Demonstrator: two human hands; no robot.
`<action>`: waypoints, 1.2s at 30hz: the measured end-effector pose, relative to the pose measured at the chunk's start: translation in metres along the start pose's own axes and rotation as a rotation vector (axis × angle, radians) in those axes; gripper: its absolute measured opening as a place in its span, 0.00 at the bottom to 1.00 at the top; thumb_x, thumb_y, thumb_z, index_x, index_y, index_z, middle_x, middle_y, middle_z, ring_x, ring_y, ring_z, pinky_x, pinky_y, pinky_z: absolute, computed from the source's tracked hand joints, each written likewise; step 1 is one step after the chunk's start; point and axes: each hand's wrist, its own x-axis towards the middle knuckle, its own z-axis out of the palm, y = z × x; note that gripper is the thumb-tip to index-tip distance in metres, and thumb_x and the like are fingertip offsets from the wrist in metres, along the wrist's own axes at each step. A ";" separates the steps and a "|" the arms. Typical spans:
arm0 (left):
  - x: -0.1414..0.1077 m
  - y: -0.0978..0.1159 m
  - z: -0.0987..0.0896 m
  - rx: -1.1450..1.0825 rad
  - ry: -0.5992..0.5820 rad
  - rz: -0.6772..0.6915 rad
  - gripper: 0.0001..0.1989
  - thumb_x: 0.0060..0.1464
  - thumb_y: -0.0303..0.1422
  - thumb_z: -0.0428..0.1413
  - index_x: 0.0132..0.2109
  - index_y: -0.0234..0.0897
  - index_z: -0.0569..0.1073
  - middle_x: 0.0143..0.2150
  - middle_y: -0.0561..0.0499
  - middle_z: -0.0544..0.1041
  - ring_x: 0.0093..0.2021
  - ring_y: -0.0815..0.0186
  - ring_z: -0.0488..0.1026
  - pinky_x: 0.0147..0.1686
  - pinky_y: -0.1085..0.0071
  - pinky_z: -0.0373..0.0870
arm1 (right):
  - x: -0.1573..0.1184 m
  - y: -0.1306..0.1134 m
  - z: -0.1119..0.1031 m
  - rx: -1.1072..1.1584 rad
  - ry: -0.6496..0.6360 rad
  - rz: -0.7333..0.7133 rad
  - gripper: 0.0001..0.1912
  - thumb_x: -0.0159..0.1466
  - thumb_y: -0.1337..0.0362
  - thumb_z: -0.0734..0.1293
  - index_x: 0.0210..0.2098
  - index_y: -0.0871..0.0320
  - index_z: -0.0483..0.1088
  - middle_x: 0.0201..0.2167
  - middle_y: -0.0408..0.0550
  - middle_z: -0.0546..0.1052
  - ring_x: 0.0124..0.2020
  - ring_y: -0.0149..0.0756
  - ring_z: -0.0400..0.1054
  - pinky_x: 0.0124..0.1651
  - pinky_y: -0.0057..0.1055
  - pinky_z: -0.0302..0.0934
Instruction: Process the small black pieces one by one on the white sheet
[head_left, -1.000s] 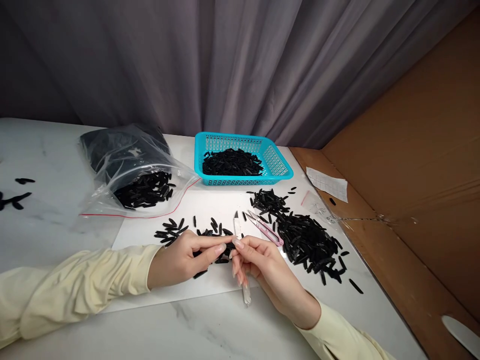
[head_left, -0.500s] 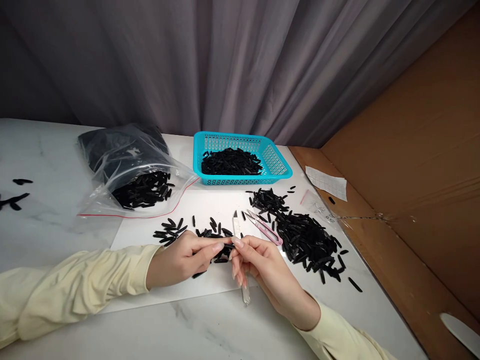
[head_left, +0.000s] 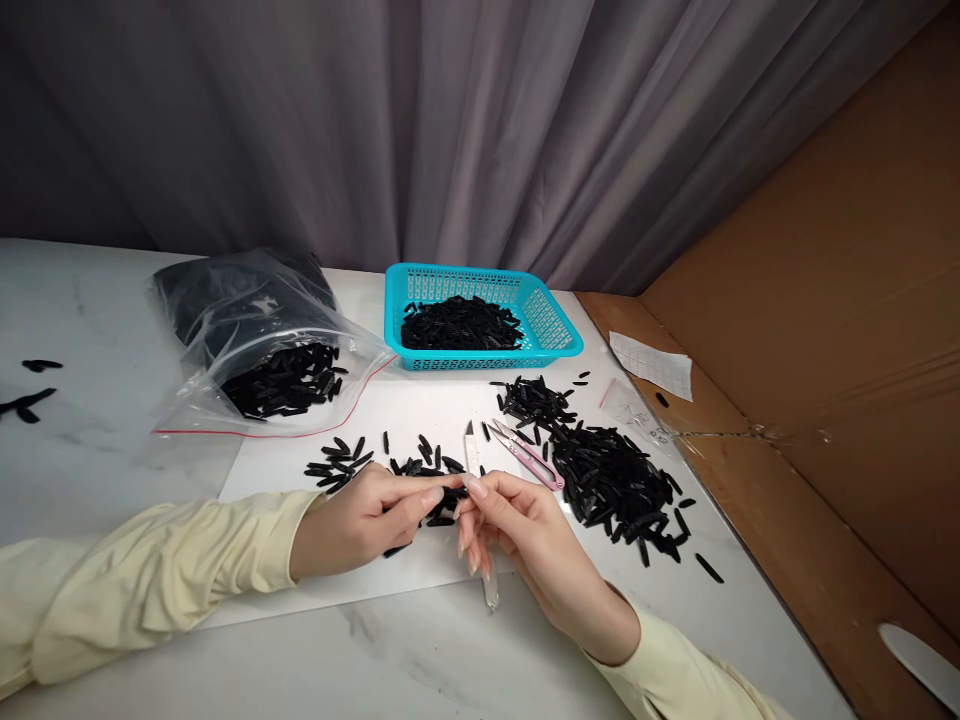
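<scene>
My left hand (head_left: 367, 522) is closed, its thumb and index finger pinching one end of a small slim black piece (head_left: 452, 488). The thumb and fingers of my right hand (head_left: 529, 530) pinch the other end, so the fingertips of both hands meet; most of the piece is hidden. Under my hands lies a white sheet (head_left: 277, 595) with loose black pieces (head_left: 339, 462) scattered on it. A craft knife (head_left: 472, 455) lies partly beneath my right hand. Just beyond that hand are pink thread snips (head_left: 534, 462), beside a large pile of black pieces (head_left: 615, 488).
A turquoise basket (head_left: 487, 356) holding black pieces stands at the back. Left of it lies an open zip bag (head_left: 199, 405) with more pieces. A small clear bag (head_left: 634, 410) and a paper slip (head_left: 651, 366) lie at the right, near a brown cardboard wall (head_left: 817, 330).
Almost nothing differs. Both hands keep the same pinch on the black piece; the right hand's lower fingers have shifted very slightly, and the whole view has moved a touch.
</scene>
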 end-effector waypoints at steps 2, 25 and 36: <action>0.000 0.000 0.000 -0.001 -0.003 -0.006 0.22 0.62 0.32 0.41 0.57 0.26 0.67 0.15 0.60 0.56 0.16 0.75 0.52 0.18 0.80 0.58 | 0.000 0.001 0.000 -0.008 -0.005 -0.015 0.16 0.59 0.53 0.67 0.26 0.61 0.69 0.18 0.42 0.72 0.17 0.26 0.63 0.20 0.23 0.57; -0.003 0.001 0.001 0.046 0.009 0.033 0.24 0.60 0.31 0.41 0.59 0.21 0.64 0.16 0.60 0.53 0.16 0.74 0.52 0.17 0.79 0.54 | 0.001 0.001 -0.001 0.001 -0.052 0.000 0.17 0.61 0.52 0.65 0.28 0.61 0.69 0.20 0.44 0.73 0.17 0.25 0.63 0.20 0.22 0.57; -0.005 -0.004 0.002 0.078 0.029 0.038 0.23 0.61 0.32 0.41 0.59 0.23 0.64 0.16 0.60 0.53 0.16 0.74 0.52 0.17 0.79 0.55 | 0.002 0.002 -0.002 0.002 -0.058 -0.009 0.15 0.61 0.54 0.65 0.29 0.61 0.67 0.22 0.45 0.75 0.18 0.26 0.64 0.20 0.22 0.57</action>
